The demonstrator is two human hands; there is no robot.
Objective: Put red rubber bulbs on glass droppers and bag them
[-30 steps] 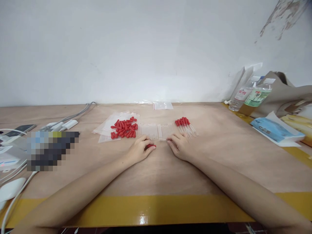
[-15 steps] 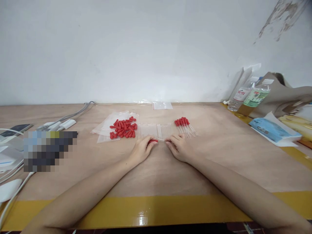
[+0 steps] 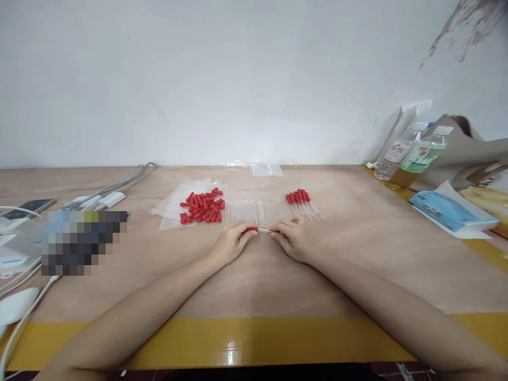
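Note:
Between finger and thumb, my left hand [image 3: 233, 242] pinches a red rubber dropper bulb [image 3: 252, 229]. My right hand [image 3: 291, 239] is closed on a thin clear glass dropper tube [image 3: 265, 230], whose end meets the bulb's mouth; how deep it sits inside I cannot tell. Just beyond my hands lie rows of bare clear tubes [image 3: 243, 210]. A heap of loose red bulbs [image 3: 203, 207] rests partly on clear plastic bags [image 3: 170, 206] to the left. Right of the tubes, several droppers with red bulbs fitted [image 3: 299, 197] lie side by side.
Cables and white adapters [image 3: 113, 199], a phone [image 3: 29, 208] and a pixelated patch [image 3: 81, 243] are at the left. Two bottles [image 3: 421, 159] and a blue tissue pack [image 3: 452, 211] stand and lie at the right. A small clear bag [image 3: 266, 170] lies by the wall.
The view has shifted slightly. My hands stay nearly in place, with the tube and bulb held end to end; a little more of the red bulb's tip shows near the tube.

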